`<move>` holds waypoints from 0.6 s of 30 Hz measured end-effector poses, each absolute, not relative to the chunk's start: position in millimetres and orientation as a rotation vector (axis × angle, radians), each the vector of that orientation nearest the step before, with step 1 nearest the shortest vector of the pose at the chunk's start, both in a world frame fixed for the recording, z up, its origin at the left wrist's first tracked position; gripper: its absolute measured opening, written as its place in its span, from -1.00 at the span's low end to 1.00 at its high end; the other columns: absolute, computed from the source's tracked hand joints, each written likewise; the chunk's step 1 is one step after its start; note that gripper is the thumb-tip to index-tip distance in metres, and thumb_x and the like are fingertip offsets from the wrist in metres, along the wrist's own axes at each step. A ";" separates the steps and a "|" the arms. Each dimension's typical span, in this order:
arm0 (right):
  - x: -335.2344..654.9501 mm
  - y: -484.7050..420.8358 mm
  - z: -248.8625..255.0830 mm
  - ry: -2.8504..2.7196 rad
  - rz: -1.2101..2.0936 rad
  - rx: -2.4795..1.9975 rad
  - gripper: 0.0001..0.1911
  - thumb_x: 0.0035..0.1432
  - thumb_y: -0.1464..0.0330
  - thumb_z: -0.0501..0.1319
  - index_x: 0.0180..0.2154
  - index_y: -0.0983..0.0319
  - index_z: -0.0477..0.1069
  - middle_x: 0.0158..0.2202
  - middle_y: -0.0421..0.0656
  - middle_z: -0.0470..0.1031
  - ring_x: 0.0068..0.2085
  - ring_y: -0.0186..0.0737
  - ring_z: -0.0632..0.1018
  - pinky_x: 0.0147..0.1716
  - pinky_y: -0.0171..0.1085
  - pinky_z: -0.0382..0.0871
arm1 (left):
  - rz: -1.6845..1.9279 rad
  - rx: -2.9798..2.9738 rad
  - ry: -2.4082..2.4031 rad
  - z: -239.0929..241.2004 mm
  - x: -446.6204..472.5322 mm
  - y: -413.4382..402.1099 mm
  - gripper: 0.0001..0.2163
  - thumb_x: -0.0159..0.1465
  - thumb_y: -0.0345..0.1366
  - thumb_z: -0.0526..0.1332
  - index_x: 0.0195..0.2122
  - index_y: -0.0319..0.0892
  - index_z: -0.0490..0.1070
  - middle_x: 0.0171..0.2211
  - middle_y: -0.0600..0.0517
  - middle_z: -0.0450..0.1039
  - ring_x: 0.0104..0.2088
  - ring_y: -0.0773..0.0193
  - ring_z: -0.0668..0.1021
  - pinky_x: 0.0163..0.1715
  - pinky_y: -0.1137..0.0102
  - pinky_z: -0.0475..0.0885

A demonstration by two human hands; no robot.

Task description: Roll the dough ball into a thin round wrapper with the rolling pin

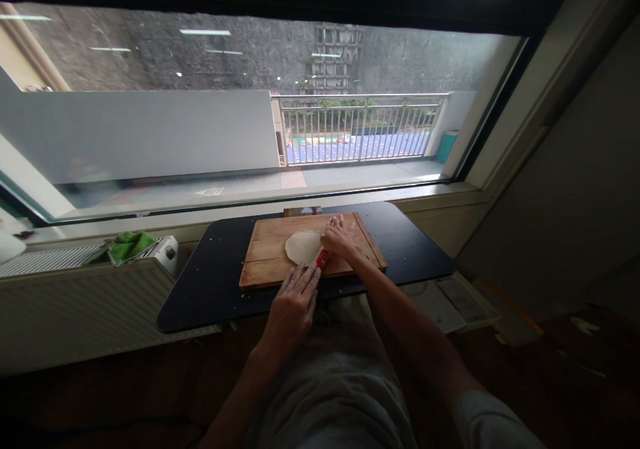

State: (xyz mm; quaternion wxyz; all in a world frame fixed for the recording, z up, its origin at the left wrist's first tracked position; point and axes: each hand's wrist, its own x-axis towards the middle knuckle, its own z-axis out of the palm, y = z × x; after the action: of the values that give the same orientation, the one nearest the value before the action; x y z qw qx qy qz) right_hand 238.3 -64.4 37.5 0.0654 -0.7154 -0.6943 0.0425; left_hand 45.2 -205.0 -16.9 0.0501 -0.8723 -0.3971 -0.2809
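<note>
A thin, pale round of dough (301, 246) lies flat on a wooden cutting board (265, 242). A short red cylinder (323, 258) slants across the dough's right edge, its two ends hidden by my hands. My right hand (339, 237) is closed over the far end, knuckles up. At the near end, my left hand (296, 290) lies with its fingers stretched out and side by side, fingertips touching the cylinder. White flour coats the fingers of both hands. What the cylinder is exactly, I cannot make out.
The board rests on a black table (200, 289) with small crumbs scattered on it. Behind the board is a small flat item (303, 212) by the window sill. A green cloth (131, 246) lies on the white radiator (90, 309) at left. A large window stands ahead.
</note>
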 end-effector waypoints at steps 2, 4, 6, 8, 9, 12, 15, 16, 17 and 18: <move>242.7 -70.3 39.5 -2.113 0.148 -2.137 -0.25 0.39 0.37 -0.05 0.55 0.36 0.04 0.59 0.13 -0.05 0.59 0.20 -0.09 0.47 0.38 -0.16 | -0.848 -2.705 -1.132 -19.1 49.6 -205.0 -0.44 0.47 -0.45 0.02 0.49 -0.16 0.25 0.49 -0.07 0.24 0.52 0.03 0.24 0.47 -0.02 0.30; 246.8 -76.0 40.6 -2.109 0.177 -2.130 -0.26 0.44 0.33 -0.08 0.56 0.37 -0.03 0.60 0.14 -0.09 0.60 0.14 -0.11 0.48 0.33 -0.15 | -0.842 -2.740 -1.051 -21.4 54.4 -205.9 -0.43 0.42 -0.50 0.02 0.46 -0.20 0.31 0.49 -0.07 0.24 0.54 0.03 0.19 0.48 -0.01 0.28; 249.1 -80.3 41.1 -2.084 0.203 -2.140 -0.26 0.48 0.31 -0.12 0.57 0.40 -0.09 0.60 0.16 -0.12 0.60 0.13 -0.12 0.48 0.32 -0.14 | -0.844 -2.757 -1.005 -22.4 57.2 -206.4 -0.42 0.38 -0.54 0.02 0.42 -0.21 0.36 0.48 -0.05 0.27 0.55 0.04 0.17 0.49 0.00 0.27; 250.3 -82.7 41.1 -2.063 0.213 -2.148 -0.28 0.50 0.29 -0.13 0.57 0.38 -0.09 0.60 0.16 -0.12 0.60 0.13 -0.10 0.48 0.31 -0.14 | -0.857 -2.763 -1.007 -22.4 55.8 -204.7 -0.41 0.37 -0.55 0.02 0.41 -0.17 0.38 0.47 -0.02 0.30 0.53 0.06 0.21 0.49 0.00 0.28; 251.0 -83.1 40.9 -2.060 0.210 -2.146 -0.29 0.50 0.27 -0.12 0.57 0.36 -0.06 0.60 0.16 -0.10 0.60 0.14 -0.09 0.48 0.31 -0.14 | -0.874 -2.761 -1.019 -22.2 53.1 -202.7 -0.42 0.38 -0.55 0.02 0.40 -0.15 0.39 0.46 -0.01 0.31 0.52 0.08 0.24 0.48 0.01 0.29; 257.2 -82.7 39.0 -2.095 0.167 -2.090 -0.35 0.52 0.19 -0.05 0.51 0.25 0.14 0.59 0.12 0.01 0.59 0.16 -0.08 0.48 0.32 -0.16 | -0.976 -2.710 -1.099 -23.0 38.4 -190.5 -0.47 0.44 -0.51 0.01 0.37 -0.08 0.42 0.41 -0.01 0.40 0.41 0.11 0.42 0.44 0.02 0.36; 271.6 -83.7 35.2 -2.202 0.092 -1.914 -0.48 0.54 0.13 -0.02 0.33 0.11 0.45 0.56 0.01 0.12 0.59 0.16 -0.09 0.46 0.42 -0.27 | -1.096 -2.587 -1.256 -24.9 19.2 -169.9 -0.52 0.47 -0.48 0.00 0.32 -0.07 0.47 0.30 -0.06 0.52 0.28 0.08 0.55 0.34 0.03 0.46; 277.3 -84.9 33.6 -2.234 0.066 -1.824 -0.50 0.55 0.10 -0.01 0.28 0.08 0.50 0.54 -0.03 0.17 0.59 0.15 -0.07 0.46 0.43 -0.32 | -1.125 -2.555 -1.304 -25.1 13.5 -162.0 -0.53 0.47 -0.47 0.00 0.31 -0.07 0.47 0.28 -0.07 0.54 0.26 0.08 0.56 0.32 0.04 0.48; 282.8 -86.5 31.7 -2.272 0.055 -1.722 -0.53 0.55 0.09 0.02 0.26 0.05 0.53 0.51 -0.06 0.24 0.58 0.12 -0.04 0.46 0.43 -0.34 | -1.157 -2.535 -1.344 -24.7 8.8 -154.2 -0.55 0.48 -0.45 0.01 0.29 -0.08 0.49 0.25 -0.07 0.57 0.25 0.08 0.58 0.31 0.04 0.49; 287.7 -88.2 29.7 -2.316 0.043 -1.603 -0.55 0.53 0.08 0.08 0.25 0.03 0.53 0.48 -0.07 0.30 0.57 0.10 0.02 0.47 0.41 -0.34 | -1.208 -2.534 -1.371 -23.8 5.0 -146.7 -0.58 0.49 -0.42 0.02 0.26 -0.09 0.50 0.21 -0.08 0.59 0.23 0.07 0.59 0.29 0.05 0.51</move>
State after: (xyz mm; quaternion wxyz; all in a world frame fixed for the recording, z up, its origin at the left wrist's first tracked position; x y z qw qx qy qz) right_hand 287.7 -88.2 29.7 0.1617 -0.5616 -0.8113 0.0149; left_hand 5.0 -146.7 -23.8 0.0086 -0.8111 -0.4388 -0.3866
